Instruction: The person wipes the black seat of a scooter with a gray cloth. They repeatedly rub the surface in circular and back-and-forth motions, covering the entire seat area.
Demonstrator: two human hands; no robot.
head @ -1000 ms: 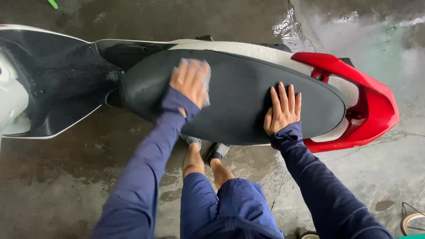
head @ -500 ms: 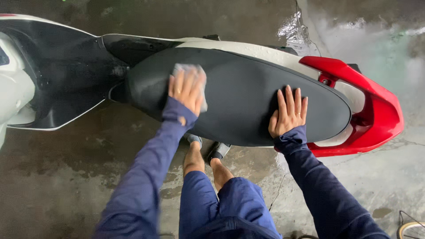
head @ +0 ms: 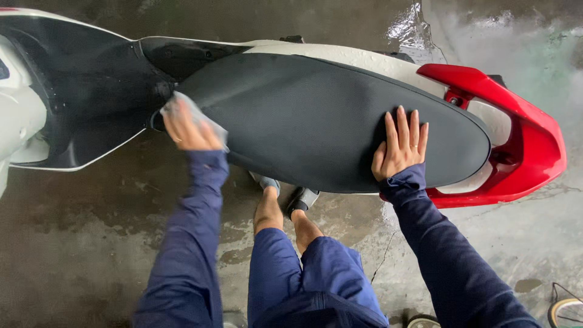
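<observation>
Left hand (head: 185,130) was clamped on a pale grey cloth (head: 195,116), pressing it against the near left end of the black scooter seat (head: 316,121), where the seat narrowed toward the dark footwell (head: 85,103). Right hand (head: 399,149) lay flat with fingers spread apart on the right part of the seat, holding nothing, just beside the red tail panel (head: 528,146). To wipe well at that spot, the cloth probably needed to stay bunched under the palm and follow the seat's curved edge with even pressure, while the flat hand steadied the body; the wet concrete floor (head: 73,243) looked slippery, so balance likely mattered. Counted: 2 hands, 1 cloth, 1 seat, 1 red tail panel, 1 scooter with white side panels (head: 340,58). Nearer, 2 bare shins showed below blue trousers (head: 316,273), with 2 grey sandals (head: 285,191) on the floor under the seat's near edge. At the near right corner, part of 1 wheel rim (head: 568,310) showed.
</observation>
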